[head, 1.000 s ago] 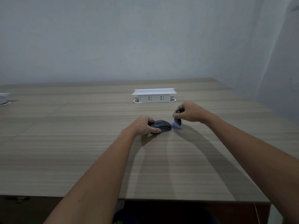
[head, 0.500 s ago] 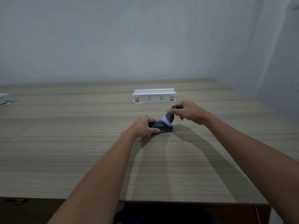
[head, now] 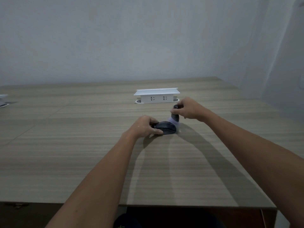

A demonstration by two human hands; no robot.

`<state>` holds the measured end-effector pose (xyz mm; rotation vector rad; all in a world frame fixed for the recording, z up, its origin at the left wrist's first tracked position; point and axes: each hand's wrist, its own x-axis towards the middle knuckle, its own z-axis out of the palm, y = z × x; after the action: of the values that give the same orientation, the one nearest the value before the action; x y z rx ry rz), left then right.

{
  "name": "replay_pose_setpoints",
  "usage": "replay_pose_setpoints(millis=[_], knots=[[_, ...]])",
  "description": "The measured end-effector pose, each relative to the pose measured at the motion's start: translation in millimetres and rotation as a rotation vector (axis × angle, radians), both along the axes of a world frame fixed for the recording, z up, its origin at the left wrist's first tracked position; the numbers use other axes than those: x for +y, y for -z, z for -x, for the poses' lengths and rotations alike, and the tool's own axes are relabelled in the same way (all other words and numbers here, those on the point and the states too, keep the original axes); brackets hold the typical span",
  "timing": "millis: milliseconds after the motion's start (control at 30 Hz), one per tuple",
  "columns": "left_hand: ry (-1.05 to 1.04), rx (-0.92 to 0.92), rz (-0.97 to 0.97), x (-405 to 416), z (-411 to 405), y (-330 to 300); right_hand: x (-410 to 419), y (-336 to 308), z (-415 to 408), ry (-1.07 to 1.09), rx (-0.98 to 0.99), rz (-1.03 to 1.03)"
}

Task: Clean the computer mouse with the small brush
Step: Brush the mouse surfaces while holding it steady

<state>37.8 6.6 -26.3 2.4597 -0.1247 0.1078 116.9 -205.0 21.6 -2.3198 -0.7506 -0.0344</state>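
Observation:
A dark computer mouse (head: 166,127) lies on the wooden table (head: 82,145), a little beyond its middle. My left hand (head: 144,126) grips the mouse's left side and pins it to the table. My right hand (head: 187,109) holds a small brush (head: 174,116) with a dark handle and pale purple bristles. The brush points down, and its blurred bristles sit at the mouse's far right end.
A white pop-up socket box (head: 156,96) stands on the table just behind my hands. Part of another white object (head: 3,100) shows at the table's far left edge. The table's near edge runs across the bottom of the view, and a pale wall is behind.
The brush swept from the table right of the mouse onto the mouse's top, then back toward its right end. My left hand has stayed on the mouse.

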Motion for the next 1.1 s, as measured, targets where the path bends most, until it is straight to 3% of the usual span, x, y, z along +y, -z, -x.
replay_pose_setpoints(millis=[100,300,400,467,600,767,933,1100], knots=[[0.006,0.017,0.013,1,1,-2,9,-5,7,-0.084,0.092,-0.167],[0.010,0.058,-0.021,-1,1,-6,11,-4,0,0.052,-0.062,0.180],[0.021,0.094,-0.011,0,1,-6,13,-7,6,-0.030,0.033,-0.044],[0.027,0.108,-0.009,1,0,-7,16,-5,9,-0.048,0.084,-0.073],[0.027,0.107,-0.044,0,1,-8,11,-5,2,0.050,-0.037,0.174],[0.016,0.078,-0.056,-1,0,-7,9,-4,15,-0.085,0.035,-0.085],[-0.005,0.048,-0.078,-2,-1,-5,-2,5,4,0.003,-0.101,0.107],[-0.035,0.020,-0.083,-2,1,-6,-2,3,16,-0.117,0.048,-0.151]])
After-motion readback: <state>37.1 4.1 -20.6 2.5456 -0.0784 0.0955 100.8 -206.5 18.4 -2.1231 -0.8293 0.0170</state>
